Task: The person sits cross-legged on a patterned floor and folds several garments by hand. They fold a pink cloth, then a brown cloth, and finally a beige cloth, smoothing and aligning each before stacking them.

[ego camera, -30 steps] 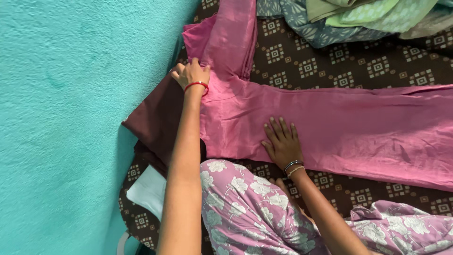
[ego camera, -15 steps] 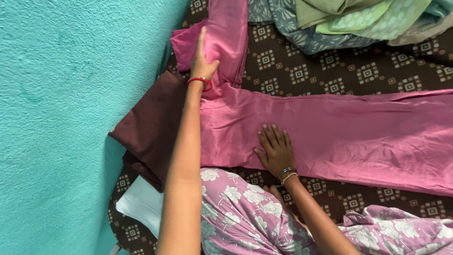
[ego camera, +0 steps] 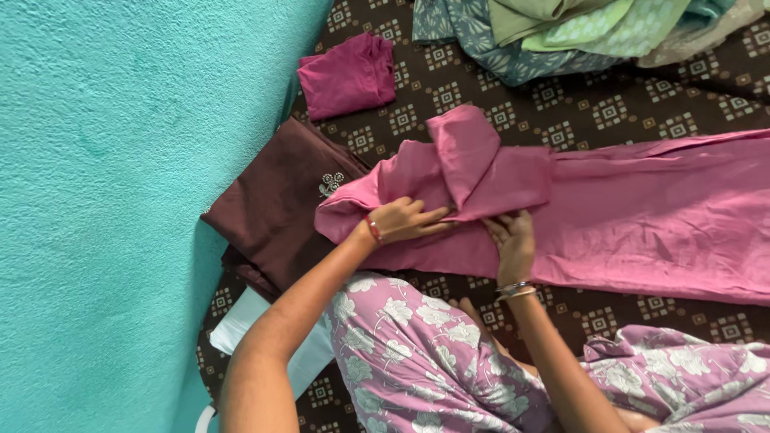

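Pink garment [ego camera: 626, 216] sleeve now folded inward, both hands [ego camera: 457, 228] pinching its folded edge

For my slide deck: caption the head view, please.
Both hands, left hand and right hand, fold a pink garment.

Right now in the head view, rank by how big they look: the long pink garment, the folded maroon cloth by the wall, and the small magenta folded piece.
1. Long pink garment, though it runs off frame.
2. Folded maroon cloth.
3. Small magenta folded piece.
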